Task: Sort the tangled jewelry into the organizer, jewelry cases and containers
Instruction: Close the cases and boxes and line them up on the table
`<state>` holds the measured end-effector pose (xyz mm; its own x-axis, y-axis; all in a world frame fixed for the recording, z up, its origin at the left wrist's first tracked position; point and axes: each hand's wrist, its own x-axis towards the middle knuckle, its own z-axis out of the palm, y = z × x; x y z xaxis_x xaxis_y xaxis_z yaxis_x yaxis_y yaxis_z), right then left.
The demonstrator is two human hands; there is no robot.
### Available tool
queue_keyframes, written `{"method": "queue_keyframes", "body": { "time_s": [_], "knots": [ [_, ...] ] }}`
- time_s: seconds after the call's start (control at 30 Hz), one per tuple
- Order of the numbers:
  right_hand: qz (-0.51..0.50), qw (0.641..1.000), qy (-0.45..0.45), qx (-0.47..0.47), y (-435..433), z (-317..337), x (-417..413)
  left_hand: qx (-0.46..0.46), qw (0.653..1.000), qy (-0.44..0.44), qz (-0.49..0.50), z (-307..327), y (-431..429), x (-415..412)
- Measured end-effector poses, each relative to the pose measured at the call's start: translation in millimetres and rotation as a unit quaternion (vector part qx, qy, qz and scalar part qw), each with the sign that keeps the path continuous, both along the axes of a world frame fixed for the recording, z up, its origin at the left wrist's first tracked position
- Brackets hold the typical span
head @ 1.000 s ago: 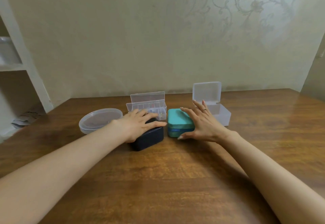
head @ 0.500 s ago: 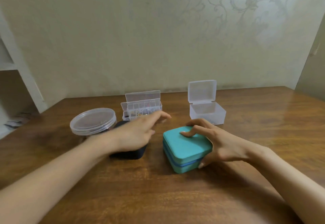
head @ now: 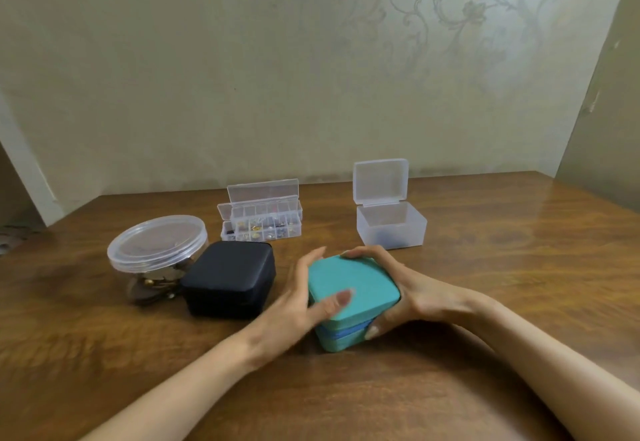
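Near the left edge of the brown wooden tabletop (head: 519, 267), a round clear plastic container (head: 157, 250) is stood with its lid on. A heap of gold-toned jewelry (head: 152, 283) is seen through its wall, presumably the stock awaiting sorting. Just beside it, a black rectangular zipped case (head: 228, 279) is laid closed. Behind that, toward the far edge, a clear plastic compartment organizer (head: 261, 222) is kept with its lid raised, small pieces lying in several cells.

Toward the front middle, a teal square zipped case (head: 349, 295) is clasped from both sides. The left hand (head: 298, 302) is laid along its left side, fingers (head: 311, 260) extended and thumb pressed on the lid. The right hand (head: 398, 288) is wrapped round the right side, with its thumb set by the blue zip. This hold is judged to steady the case for unzipping.

Farther right, a clear plastic box (head: 391, 226) is left open, ready to be filled.
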<state>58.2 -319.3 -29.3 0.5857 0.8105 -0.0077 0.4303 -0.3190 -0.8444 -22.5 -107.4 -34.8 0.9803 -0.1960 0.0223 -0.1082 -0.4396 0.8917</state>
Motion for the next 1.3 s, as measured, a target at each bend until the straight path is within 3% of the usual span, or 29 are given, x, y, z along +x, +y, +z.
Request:
{"method": "queue_keyframes", "body": {
  "time_s": [0.07,0.13,0.2,0.27,0.37,0.5,0.57,0.7,0.77,0.93,1.1,1.23,1.3],
  "knots": [
    [0.008,1.0,0.001,-0.005,-1.2,0.5,0.9,0.099,0.995,-0.024,-0.012,0.1,-5.7,-2.3],
    [0.032,0.999,0.031,-0.011,-8.5,6.0,3.1,0.141,0.988,-0.067,-0.004,-0.1,-5.3,-2.6],
    [0.002,0.997,0.077,0.027,-16.9,11.4,6.3,0.12,0.99,-0.062,-0.029,1.5,2.8,0.1],
    [-0.066,0.989,0.109,0.078,-20.9,10.6,11.2,0.086,0.992,-0.003,-0.088,6.7,15.0,1.7],
    [-0.072,0.996,0.053,0.029,-15.8,5.9,12.1,0.07,0.984,0.046,-0.156,13.6,24.8,2.2],
    [-0.075,0.997,0.031,0.001,-12.1,7.9,11.1,0.061,0.983,0.047,-0.168,13.5,26.9,3.3],
    [-0.097,0.994,-0.022,-0.033,-8.7,7.5,9.3,0.064,0.982,0.045,-0.169,13.3,27.3,3.1],
    [-0.156,0.967,-0.189,-0.076,-0.2,11.0,3.1,0.093,0.986,0.001,-0.137,11.7,21.6,0.9],
    [-0.173,0.955,-0.228,-0.072,-1.6,14.0,2.2,0.117,0.987,-0.038,-0.106,8.4,16.5,0.8],
    [-0.192,0.964,-0.166,-0.083,-9.5,23.4,-0.8,0.166,0.979,-0.114,0.036,0.6,2.0,13.4],
    [-0.215,0.967,-0.114,-0.075,-12.2,23.1,-1.1,0.245,0.939,-0.153,0.185,-6.1,-21.2,19.3],
    [-0.248,0.965,-0.088,-0.019,-12.7,13.4,0.9,0.344,0.917,-0.138,0.15,3.3,-26.5,6.1],
    [-0.285,0.952,-0.111,-0.006,-14.1,8.7,6.4,0.444,0.881,-0.136,0.088,18.1,-23.6,-3.1]
  ]
}}
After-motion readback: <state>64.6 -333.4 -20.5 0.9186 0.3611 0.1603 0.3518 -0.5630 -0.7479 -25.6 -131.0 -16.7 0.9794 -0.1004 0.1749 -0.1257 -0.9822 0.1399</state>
